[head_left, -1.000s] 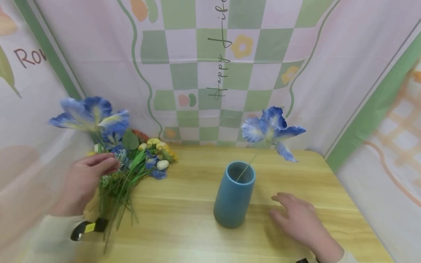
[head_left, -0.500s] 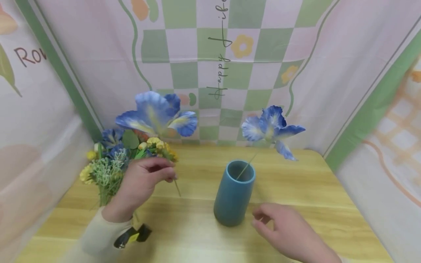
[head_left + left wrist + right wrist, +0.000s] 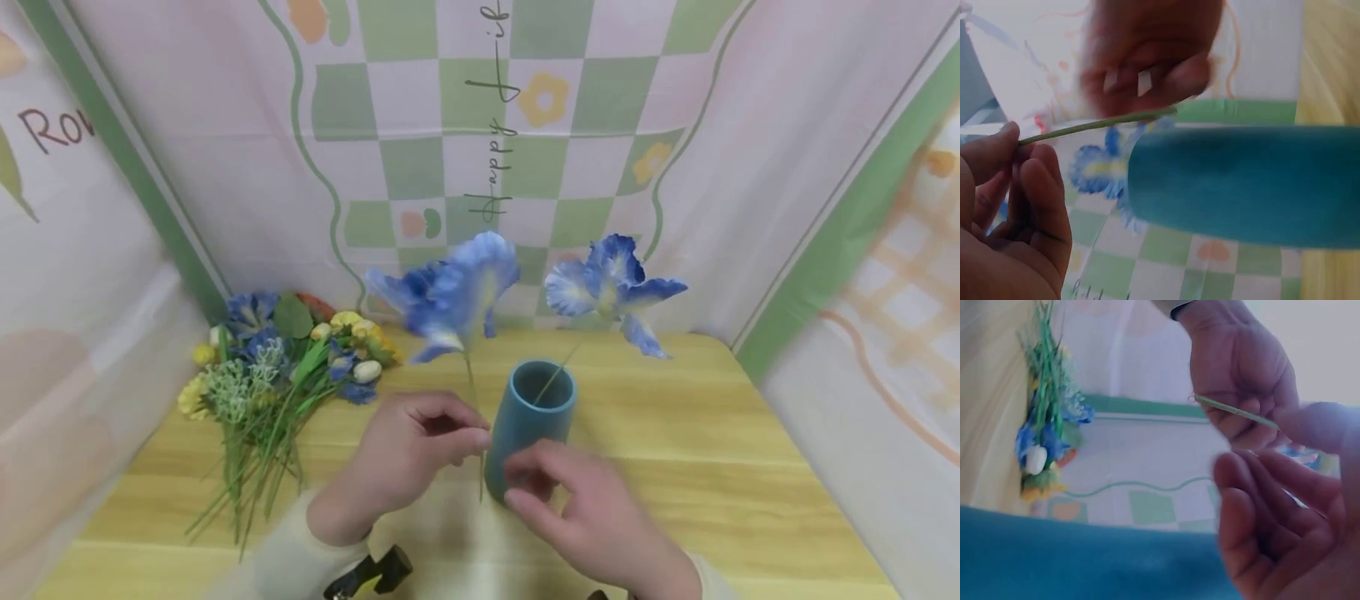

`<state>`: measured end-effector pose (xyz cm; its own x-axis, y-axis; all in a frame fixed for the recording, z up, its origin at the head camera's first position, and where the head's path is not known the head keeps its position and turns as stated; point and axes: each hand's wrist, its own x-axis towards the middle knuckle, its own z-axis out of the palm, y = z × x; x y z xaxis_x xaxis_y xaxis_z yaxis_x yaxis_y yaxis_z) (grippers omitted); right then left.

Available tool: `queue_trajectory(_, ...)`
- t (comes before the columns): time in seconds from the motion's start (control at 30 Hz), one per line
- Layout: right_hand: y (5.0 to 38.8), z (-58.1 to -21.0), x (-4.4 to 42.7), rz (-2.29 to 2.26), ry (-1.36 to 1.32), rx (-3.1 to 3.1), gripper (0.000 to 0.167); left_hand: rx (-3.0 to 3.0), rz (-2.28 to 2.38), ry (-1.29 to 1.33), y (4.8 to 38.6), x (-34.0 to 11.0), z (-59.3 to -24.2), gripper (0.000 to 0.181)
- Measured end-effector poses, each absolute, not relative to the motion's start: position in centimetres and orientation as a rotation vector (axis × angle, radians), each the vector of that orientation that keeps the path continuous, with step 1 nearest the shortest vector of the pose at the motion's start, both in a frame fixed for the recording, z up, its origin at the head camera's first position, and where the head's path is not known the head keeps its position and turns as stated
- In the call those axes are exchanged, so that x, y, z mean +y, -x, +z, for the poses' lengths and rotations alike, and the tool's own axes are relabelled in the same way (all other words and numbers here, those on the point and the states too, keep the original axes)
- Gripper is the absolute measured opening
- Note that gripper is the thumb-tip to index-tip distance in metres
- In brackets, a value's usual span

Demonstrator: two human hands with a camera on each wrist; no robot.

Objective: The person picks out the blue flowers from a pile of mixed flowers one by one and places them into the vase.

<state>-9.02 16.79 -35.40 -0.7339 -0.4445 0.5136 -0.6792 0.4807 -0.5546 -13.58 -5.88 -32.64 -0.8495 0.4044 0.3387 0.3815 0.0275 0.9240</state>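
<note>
My left hand (image 3: 412, 454) pinches the thin green stem (image 3: 1085, 128) of an artificial blue iris (image 3: 476, 287) between thumb and fingertips. The bloom is upright and slightly blurred, just left of the blue vase (image 3: 528, 421); the stem's lower end hangs free below the fingers. My right hand (image 3: 581, 512) is in front of the vase, fingers loosely bent with nothing held, close to that stem; in the right wrist view its fingers (image 3: 1241, 512) appear apart from the stem. A second blue iris (image 3: 611, 283) leans to the right out of the vase.
A pile of artificial flowers (image 3: 281, 367) with long green stems lies at the table's left, with yellow, blue and white blooms. The wooden table (image 3: 675, 417) meets a printed checkered cloth (image 3: 412, 100) at the back.
My left hand has carried the iris rightward from the flower pile to beside the vase. My right hand has moved left, from the vase's right side to in front of it.
</note>
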Motion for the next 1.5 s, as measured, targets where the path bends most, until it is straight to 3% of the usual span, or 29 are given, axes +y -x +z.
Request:
queue_trajectory(0.17,9.6,-34.4,15.9,1.256,-0.917,-2.180,0.029,2.217,1.964,-0.840,12.9,-4.6,-33.3,0.007)
queue_trajectory(0.37,10.4,-32.2,15.9,1.182,-0.847,-2.153,0.024,2.162,1.947,-0.904,12.4,-3.7,-34.0,0.007)
queue_trajectory(0.6,11.3,-29.0,16.7,1.484,-0.937,-2.113,0.025,2.131,1.953,-0.973,12.3,-3.0,-34.1,0.010)
queue_trajectory(0.87,12.1,-23.3,17.9,1.388,-0.516,-2.117,0.001,2.277,1.854,-0.964,12.6,-2.9,-34.0,0.011)
queue_trajectory(0.97,13.3,-22.2,17.9,1.230,-0.406,-2.108,0.008,2.319,1.850,-0.891,13.1,-3.1,-34.0,0.014)
queue_trajectory(1.13,15.6,-22.9,17.4,1.039,-0.327,-2.169,0.014,2.285,1.956,-0.771,13.9,-3.1,-34.5,0.021)
queue_trajectory(1.5,19.1,-26.7,15.7,0.670,-0.483,-2.671,0.020,2.423,2.030,-0.627,16.7,-2.2,-35.5,0.027)
